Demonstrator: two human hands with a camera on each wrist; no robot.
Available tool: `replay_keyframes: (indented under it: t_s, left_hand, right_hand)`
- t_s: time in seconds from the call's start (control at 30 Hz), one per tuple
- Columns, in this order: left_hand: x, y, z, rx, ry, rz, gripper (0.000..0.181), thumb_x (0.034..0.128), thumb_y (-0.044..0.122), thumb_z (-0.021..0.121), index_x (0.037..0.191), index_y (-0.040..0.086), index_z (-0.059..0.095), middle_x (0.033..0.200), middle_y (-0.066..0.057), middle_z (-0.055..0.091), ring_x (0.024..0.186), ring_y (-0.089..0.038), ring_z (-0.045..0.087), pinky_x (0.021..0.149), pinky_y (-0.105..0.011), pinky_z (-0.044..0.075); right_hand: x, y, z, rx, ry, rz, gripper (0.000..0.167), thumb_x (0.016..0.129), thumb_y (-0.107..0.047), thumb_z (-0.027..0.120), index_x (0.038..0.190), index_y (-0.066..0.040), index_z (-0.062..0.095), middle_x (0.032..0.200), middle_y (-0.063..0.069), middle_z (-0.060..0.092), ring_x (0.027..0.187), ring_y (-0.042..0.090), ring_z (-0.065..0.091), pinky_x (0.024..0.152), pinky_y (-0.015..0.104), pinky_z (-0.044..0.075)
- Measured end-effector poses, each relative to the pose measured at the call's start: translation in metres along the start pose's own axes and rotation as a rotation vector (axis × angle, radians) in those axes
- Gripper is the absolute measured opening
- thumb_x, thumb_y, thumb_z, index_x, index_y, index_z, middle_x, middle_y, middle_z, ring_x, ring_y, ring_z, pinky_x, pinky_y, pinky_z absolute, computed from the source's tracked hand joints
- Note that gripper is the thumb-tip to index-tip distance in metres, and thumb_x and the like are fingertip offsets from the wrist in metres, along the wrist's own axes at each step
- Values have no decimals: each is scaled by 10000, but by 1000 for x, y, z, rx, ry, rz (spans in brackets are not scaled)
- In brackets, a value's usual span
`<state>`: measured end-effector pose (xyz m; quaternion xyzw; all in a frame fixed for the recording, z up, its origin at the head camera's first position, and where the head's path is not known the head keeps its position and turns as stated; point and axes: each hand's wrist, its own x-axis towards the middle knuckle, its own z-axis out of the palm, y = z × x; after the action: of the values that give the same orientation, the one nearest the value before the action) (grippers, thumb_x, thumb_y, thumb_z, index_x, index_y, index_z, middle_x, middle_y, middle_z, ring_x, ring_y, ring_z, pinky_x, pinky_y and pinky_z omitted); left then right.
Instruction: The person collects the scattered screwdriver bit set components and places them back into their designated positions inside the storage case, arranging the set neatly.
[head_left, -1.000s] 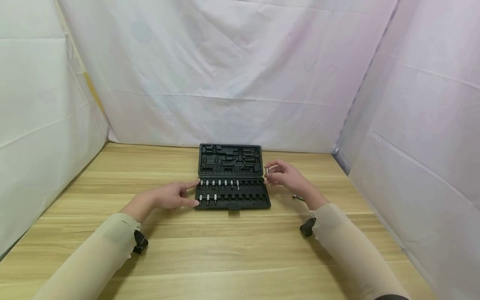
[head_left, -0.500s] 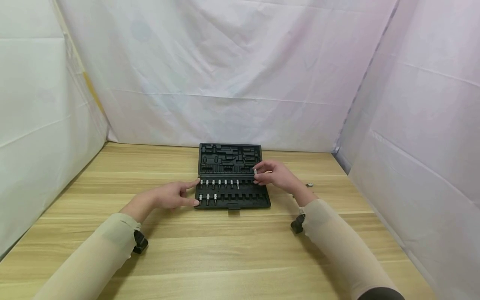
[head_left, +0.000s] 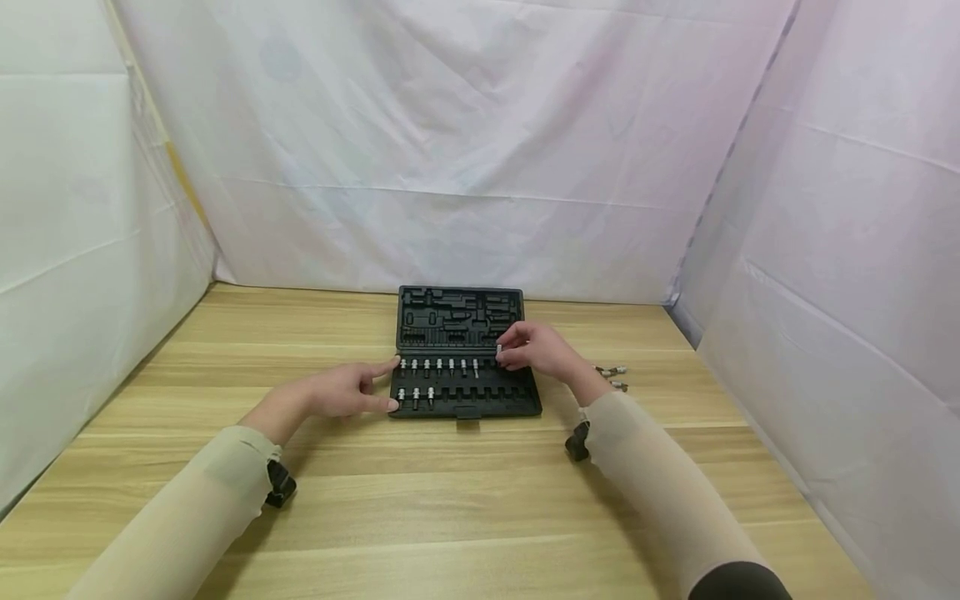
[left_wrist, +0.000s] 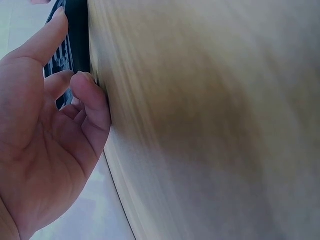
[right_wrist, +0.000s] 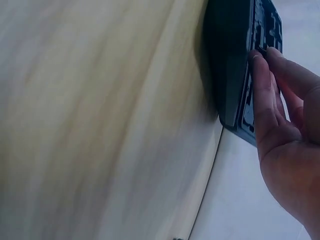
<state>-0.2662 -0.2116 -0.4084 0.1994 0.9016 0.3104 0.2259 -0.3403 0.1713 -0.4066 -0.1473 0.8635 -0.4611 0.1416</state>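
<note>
Head view: The right hand (head_left: 542, 350) has brought a pinched silver socket (head_left: 498, 351) over the black case (head_left: 504, 411) — apparently nearing an unfilled slot (head_left: 487, 364) — as the left hand (head_left: 342, 392), thumb and forefinger apart, touches the opposite edge.

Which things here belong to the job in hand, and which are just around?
In the job:
left hand, touching the black case
right hand, pinching a metal bit
seated bits
loose bits, probably

Just around:
wooden table
white sheets
black wrist devices
</note>
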Motion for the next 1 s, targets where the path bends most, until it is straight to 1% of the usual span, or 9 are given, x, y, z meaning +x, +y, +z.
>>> replay_keyframes:
  t_s: [0.13,0.3,0.43,0.57,0.67,0.8,0.9,1.0]
  left_hand:
    - [0,0,0,0,2,3,950,1033,494,749,1771,230,212,928,-73,641,734,-200,594,737,-382,526]
    - [1,-1,0,-5,-1,7,951,1033,487,751,1770,224,211,933,-77,646,742,-202,596,738,-384,531]
    - [1,-2,0,-3,1,10,948,1033,485,754,1769,220,218,943,-76,654,755,-201,598,743,-382,533]
    - [2,-3,0,-5,5,7,952,1030,487,756,1769,221,217,947,-76,656,761,-201,594,747,-381,531]
    - [2,-3,0,-6,3,6,953,1030,490,754,1770,227,214,947,-77,652,758,-200,590,745,-383,530]
    - [2,-2,0,-3,2,7,953,1031,493,754,1770,225,215,948,-73,656,748,-196,589,742,-379,525]
    - [2,-2,0,-1,0,9,957,1029,488,759,1769,213,217,937,-70,655,740,-193,585,738,-375,519]
    - [2,-2,0,3,-2,11,956,1029,486,759,1768,205,220,922,-68,646,738,-191,577,733,-374,518]
  right_hand:
    - [5,-4,5,-37,-5,18,216,1043,-103,763,1241,-27,720,1172,151,769,1021,241,787,876,380,671]
    - [9,-3,8,-143,-25,30,163,1054,-137,758,1195,-55,742,1138,119,789,951,219,776,840,361,662]
    - [10,-1,9,-194,-23,33,169,1051,-187,773,1189,-92,754,1103,85,786,926,203,746,808,353,639]
    - [11,-1,9,-237,-16,13,190,1043,-240,789,1193,-125,765,1068,59,787,912,197,727,770,351,603]
    - [13,-2,10,-277,-23,-5,190,1035,-268,800,1179,-146,780,1058,36,787,911,176,718,783,346,588]
    - [14,-3,11,-307,-38,-18,172,1024,-275,813,1150,-159,801,1052,31,783,922,168,711,842,368,595]
    - [14,-4,12,-307,-47,-11,168,1021,-284,816,1149,-175,813,1060,30,786,939,182,714,880,399,601]
    - [14,-1,12,-305,-50,3,177,1018,-303,819,1157,-193,821,1076,15,789,969,181,711,893,402,594]
